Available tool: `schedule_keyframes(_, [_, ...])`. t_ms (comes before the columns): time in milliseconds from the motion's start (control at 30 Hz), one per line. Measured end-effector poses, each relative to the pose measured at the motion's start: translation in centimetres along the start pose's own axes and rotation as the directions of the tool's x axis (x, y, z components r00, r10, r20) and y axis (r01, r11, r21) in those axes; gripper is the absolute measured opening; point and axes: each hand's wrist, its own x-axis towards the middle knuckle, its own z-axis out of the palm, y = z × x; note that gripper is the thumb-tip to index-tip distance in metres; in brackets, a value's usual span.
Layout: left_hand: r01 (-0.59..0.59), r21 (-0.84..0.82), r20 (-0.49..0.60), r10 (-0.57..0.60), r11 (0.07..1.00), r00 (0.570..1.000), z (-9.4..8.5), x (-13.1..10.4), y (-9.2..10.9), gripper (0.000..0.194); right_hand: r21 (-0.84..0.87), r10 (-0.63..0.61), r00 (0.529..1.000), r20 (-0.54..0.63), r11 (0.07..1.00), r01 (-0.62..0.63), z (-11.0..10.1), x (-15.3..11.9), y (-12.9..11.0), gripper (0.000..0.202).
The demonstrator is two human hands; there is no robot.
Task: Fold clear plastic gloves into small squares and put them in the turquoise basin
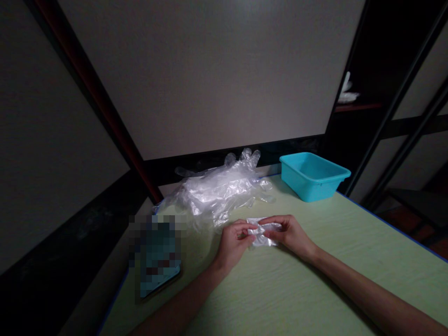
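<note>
Low over the table, my two hands meet at a small folded disposable plastic glove (259, 241), clear and shiny. My left hand (231, 242) pinches its left side between thumb and fingers. On the other side, my right hand (293, 237) has its thumb and index finger closed on the upper right part of the glove. The fingers cover some of the glove's edges. Just behind my hands lies a loose, crumpled heap of clear plastic gloves (217, 191), with several glove fingers sticking out at the back.
A turquoise plastic basin (317, 179) stands at the table's back right. To the left lies a flat device with a pixelated surface (159, 261). The pale green table (259, 298) has a blue edge and meets a panelled wall (224, 79) behind.
</note>
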Motion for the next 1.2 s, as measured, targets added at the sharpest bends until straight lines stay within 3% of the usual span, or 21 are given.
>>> schedule_keyframes(467, [0.145,-0.122,-0.009,-0.147,0.982,0.989,-0.16,-0.14,0.05,0.036,0.077,0.059,0.998,0.02,0.995,-0.061,0.03,-0.38,-0.1,0.041])
schedule_keyframes(967, [0.189,-0.128,-0.017,-0.192,0.974,0.981,0.11,-0.43,0.78,0.054,0.153,0.04,0.998,0.044,0.987,-0.046,0.0,-0.49,-0.45,0.051])
schedule_keyframes(1200, [0.2,-0.167,0.042,-0.196,0.965,0.98,0.02,-0.44,0.71,0.06,0.195,0.031,0.998,0.061,0.98,-0.043,-0.07,-0.46,-0.41,0.056])
